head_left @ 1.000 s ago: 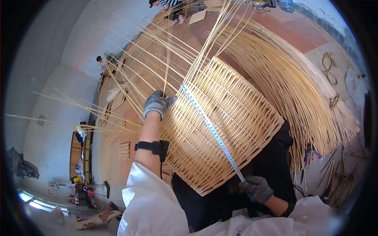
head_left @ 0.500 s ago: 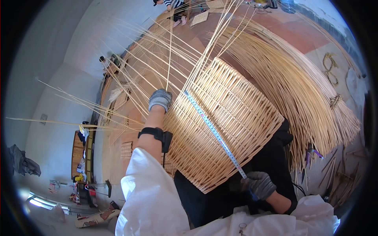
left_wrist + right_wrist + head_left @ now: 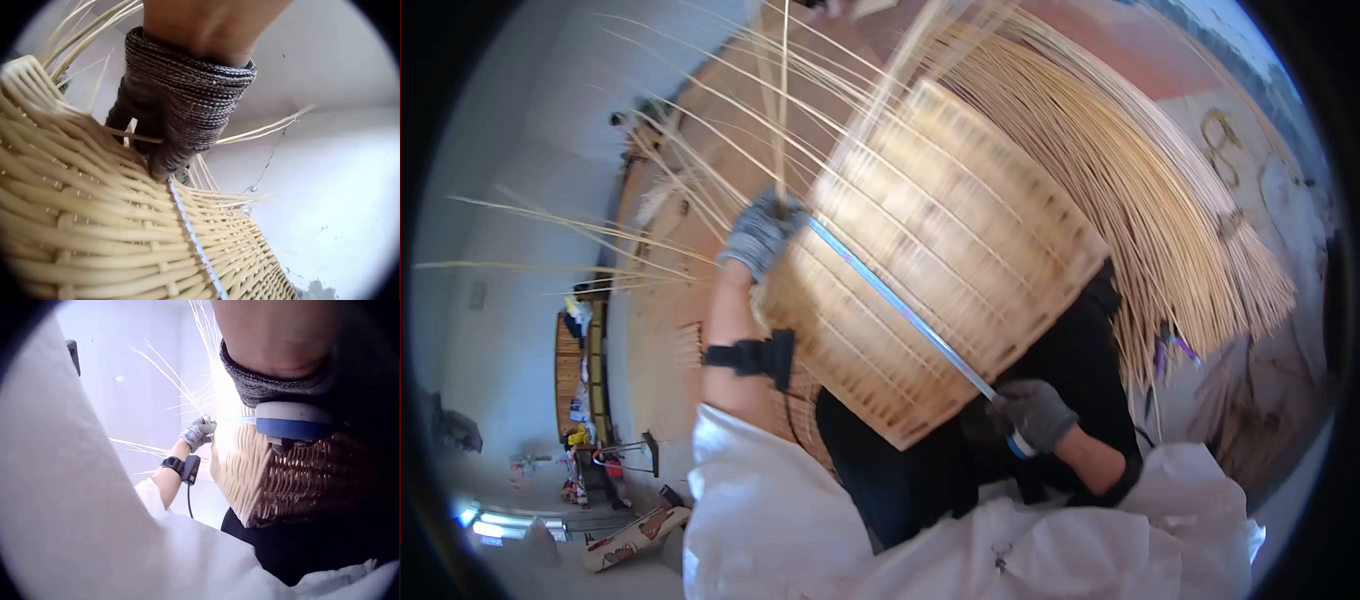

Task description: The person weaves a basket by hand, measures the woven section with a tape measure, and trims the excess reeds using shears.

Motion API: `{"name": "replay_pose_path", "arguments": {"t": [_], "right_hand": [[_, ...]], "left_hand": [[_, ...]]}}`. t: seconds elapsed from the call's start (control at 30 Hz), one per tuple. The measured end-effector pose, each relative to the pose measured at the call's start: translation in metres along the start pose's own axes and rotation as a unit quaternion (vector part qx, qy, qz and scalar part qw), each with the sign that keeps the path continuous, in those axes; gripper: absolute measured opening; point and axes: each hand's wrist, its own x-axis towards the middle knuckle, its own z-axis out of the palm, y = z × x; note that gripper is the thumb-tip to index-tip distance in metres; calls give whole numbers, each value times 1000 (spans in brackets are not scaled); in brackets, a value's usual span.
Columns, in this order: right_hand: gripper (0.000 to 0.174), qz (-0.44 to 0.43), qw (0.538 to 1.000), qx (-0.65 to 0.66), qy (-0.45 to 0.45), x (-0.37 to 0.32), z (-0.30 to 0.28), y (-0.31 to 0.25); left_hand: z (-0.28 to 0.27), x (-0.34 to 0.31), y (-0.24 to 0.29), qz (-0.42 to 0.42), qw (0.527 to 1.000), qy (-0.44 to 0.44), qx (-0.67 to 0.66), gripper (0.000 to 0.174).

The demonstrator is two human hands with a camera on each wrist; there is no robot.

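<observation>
A woven wicker basket (image 3: 940,260) rests on the person's dark-clothed lap, blurred in the head view. Across its side runs a measuring tape (image 3: 900,308), stretched straight between the hands. The gloved left hand (image 3: 762,234) is at the basket's upper left edge; in the left wrist view its fingertips press the tape's end (image 3: 177,195) against the weave. At the lower right edge the gloved right hand (image 3: 1036,414) grips the blue-and-white tape case (image 3: 1020,446), which also shows in the right wrist view (image 3: 294,420).
Long loose stakes (image 3: 780,110) stick out from the basket's upper and left edges. A large tied bundle of rods (image 3: 1100,180) lies on the floor at the right, with purple-handled cutters (image 3: 1175,347) beside it. A wooden shelf (image 3: 570,370) stands at the left.
The head view has shifted, so basket and hands appear further up and left. The left hand's fingers have moved onto the tape's end at the basket edge.
</observation>
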Motion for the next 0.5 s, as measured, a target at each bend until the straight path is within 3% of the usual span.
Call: {"name": "replay_pose_path", "arguments": {"t": [0.03, 0.07, 0.13, 0.2, 0.5], "right_hand": [[14, 12, 999, 26, -22, -4, 0, -3], [16, 24, 997, 51, -44, -5, 3, -7], [21, -10, 992, 124, -32, -5, 5, 3], [23, -7, 989, 140, -39, -5, 3, 4], [24, 4, 975, 216, -42, -3, 5, 19]], "left_hand": [[11, 8, -25, 21, 998, -27, -48, 26], [9, 3, -15, 37, 996, -14, -80, 17], [14, 4, -11, 40, 995, -16, -95, 18], [5, -5, 17, -17, 999, -8, -40, 19], [6, 0, 5, -13, 989, -53, -135, 19]]}}
